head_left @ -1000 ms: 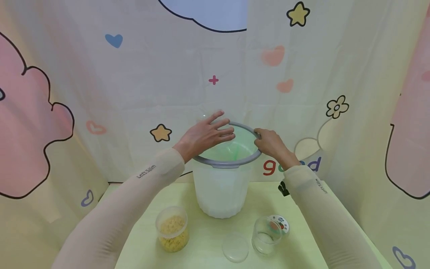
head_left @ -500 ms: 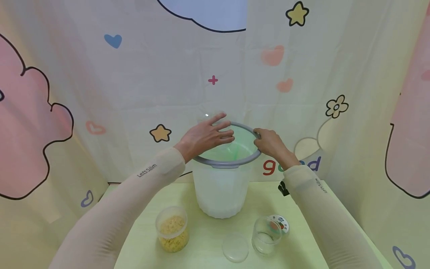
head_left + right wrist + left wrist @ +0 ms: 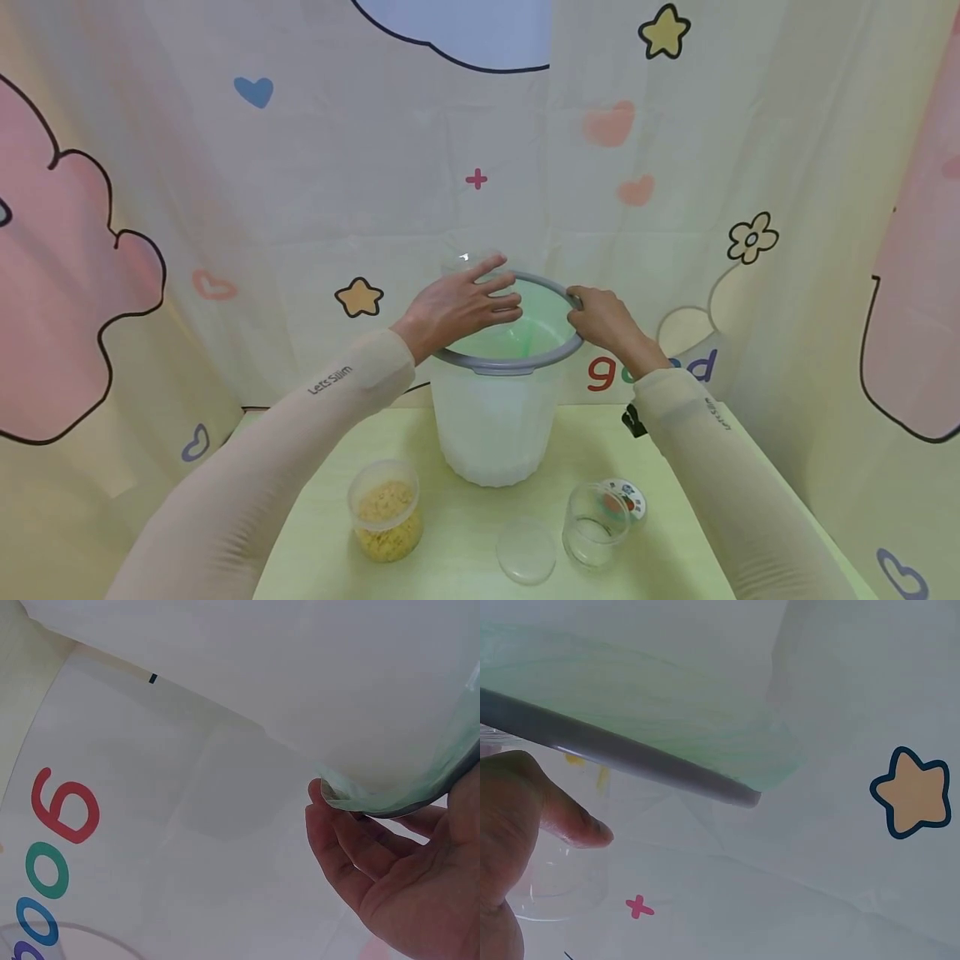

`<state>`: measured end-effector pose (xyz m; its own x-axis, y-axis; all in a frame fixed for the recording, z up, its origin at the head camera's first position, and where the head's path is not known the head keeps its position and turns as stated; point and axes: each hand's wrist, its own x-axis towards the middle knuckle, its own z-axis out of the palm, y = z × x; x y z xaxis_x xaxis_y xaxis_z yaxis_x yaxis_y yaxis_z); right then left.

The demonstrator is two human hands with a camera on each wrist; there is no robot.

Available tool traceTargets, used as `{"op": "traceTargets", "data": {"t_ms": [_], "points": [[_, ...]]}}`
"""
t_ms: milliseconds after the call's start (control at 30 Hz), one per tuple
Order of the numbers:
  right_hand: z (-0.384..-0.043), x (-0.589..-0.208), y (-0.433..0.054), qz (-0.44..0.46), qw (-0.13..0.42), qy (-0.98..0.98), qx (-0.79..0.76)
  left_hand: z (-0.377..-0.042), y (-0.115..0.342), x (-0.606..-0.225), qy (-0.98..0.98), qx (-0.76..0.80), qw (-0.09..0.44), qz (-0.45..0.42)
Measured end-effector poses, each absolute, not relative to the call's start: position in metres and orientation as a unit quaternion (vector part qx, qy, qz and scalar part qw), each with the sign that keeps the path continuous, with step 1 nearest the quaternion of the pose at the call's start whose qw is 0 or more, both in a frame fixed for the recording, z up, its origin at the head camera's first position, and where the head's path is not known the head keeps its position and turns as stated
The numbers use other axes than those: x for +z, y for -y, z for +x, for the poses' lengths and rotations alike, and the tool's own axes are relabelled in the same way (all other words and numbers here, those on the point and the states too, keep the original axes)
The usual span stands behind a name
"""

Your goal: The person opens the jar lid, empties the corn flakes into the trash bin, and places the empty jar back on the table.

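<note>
A white trash bin with a grey rim and a pale green liner stands upright on the table. Above its far left rim, my left hand holds a clear plastic jar, fingers spread along it and mostly hiding it. In the left wrist view, yellow bits cling inside the jar, and the thumb lies along its side. My right hand grips the bin's right rim, its fingers curled over the liner's folded edge in the right wrist view.
Nearer me on the table stand a clear tub of yellow flaky food at left and a clear jar at right. A clear lid lies between them; a printed white lid sits behind the jar. A patterned curtain hangs behind.
My left hand has shifted and tilted very slightly, so a little more of the clear jar shows behind it. The right hand and the bin have stayed put.
</note>
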<state>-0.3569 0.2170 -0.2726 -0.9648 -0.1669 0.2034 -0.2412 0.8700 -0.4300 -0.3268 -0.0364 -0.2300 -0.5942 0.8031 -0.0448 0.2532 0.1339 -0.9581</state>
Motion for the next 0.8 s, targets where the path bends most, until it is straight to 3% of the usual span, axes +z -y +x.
{"op": "traceTargets", "data": {"t_ms": [800], "points": [[-0.3562, -0.2729, -0.2168, 0.102, 0.081, 0.965, 0.228, -0.324, 0.0301, -0.2249, 0.654, 0.596, 0.252, -0.392]]}}
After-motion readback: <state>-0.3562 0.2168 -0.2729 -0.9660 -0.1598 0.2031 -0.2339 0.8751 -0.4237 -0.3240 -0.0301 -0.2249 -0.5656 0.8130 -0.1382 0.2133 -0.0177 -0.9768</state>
